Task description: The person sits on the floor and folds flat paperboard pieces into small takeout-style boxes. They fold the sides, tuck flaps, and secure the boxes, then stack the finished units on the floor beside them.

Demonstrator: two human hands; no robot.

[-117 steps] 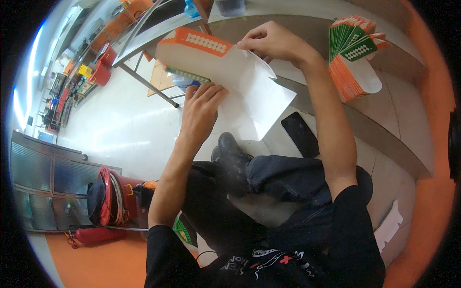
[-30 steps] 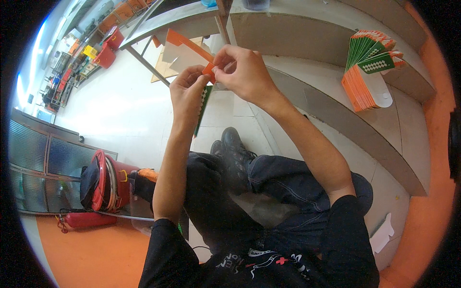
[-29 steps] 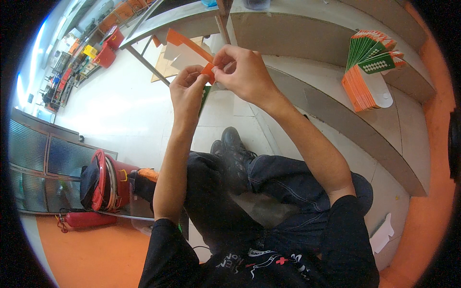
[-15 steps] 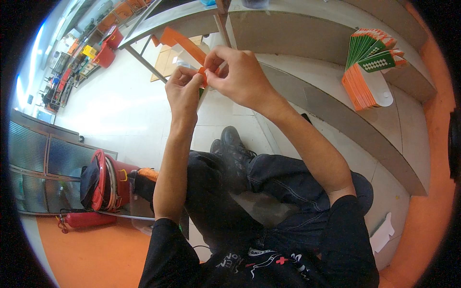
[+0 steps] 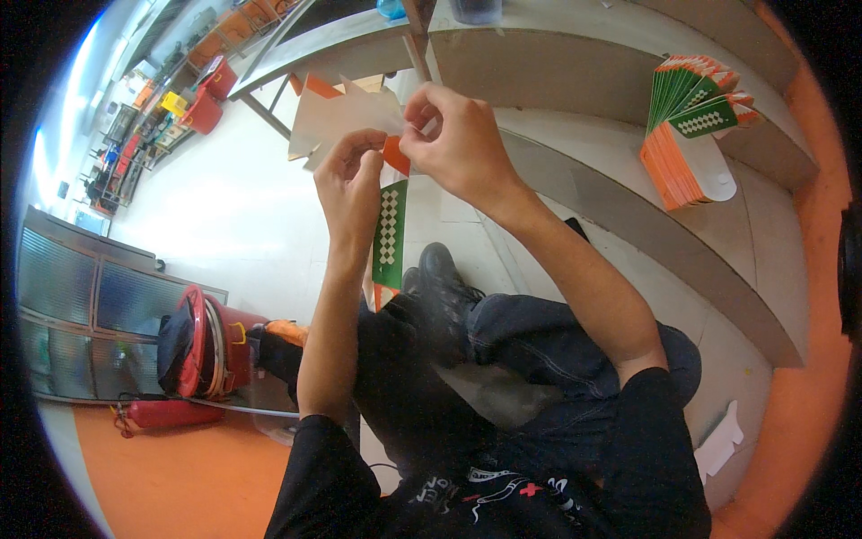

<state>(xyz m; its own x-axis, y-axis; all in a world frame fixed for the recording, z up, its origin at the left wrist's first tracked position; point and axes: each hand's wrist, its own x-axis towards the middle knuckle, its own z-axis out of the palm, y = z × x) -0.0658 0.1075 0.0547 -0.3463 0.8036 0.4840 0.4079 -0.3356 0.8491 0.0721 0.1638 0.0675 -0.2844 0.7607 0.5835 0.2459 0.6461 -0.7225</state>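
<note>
A folded cardboard carton, orange, white and green with a pale checkered pattern, is held up in front of me. My left hand is closed on it, fingers and thumb by a small orange flap. My right hand has curled fingers at the same flap, the fingertips against the carton's edge; its grip is partly hidden. Beyond my hands, a plain white panel of the carton spreads out to the left. On the step at right stands a fanned stack of matching cartons.
Curved grey steps run along the right. A red bucket and a fire extinguisher sit at lower left. A metal table stands ahead. A white cardboard scrap lies at lower right.
The carton has turned and opened out, so its white panel and green checkered side now show. My right hand has shifted slightly away from my left.
</note>
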